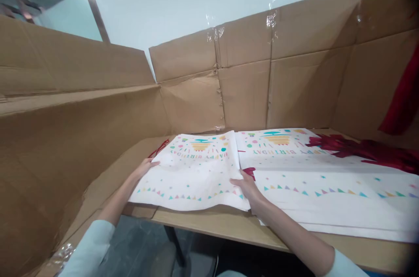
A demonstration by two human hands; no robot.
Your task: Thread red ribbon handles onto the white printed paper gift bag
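A white sheet (193, 178) printed with HAPPY BIRTHDAY, a cake and coloured bunting lies upside down to me at the table's front edge. It looks soft, like cloth or a flat bag; I cannot tell how many layers it has. My left hand (144, 168) is closed on its left edge, thumb on top. On the right edge my right hand (247, 187) grips it the same way, fingers hidden underneath. Beside that hand a small dark red ribbon piece (249, 173) shows. Thin red strips (159, 148) poke out behind the sheet's far left corner.
To the right, more white printed sheets (327, 211) lie in a layered pile. Dark red ribbon strips (376, 150) are heaped on its far side, and a red band (402, 98) hangs at the right. Taped cardboard walls (242, 93) enclose the wooden table (209, 221) at back and left.
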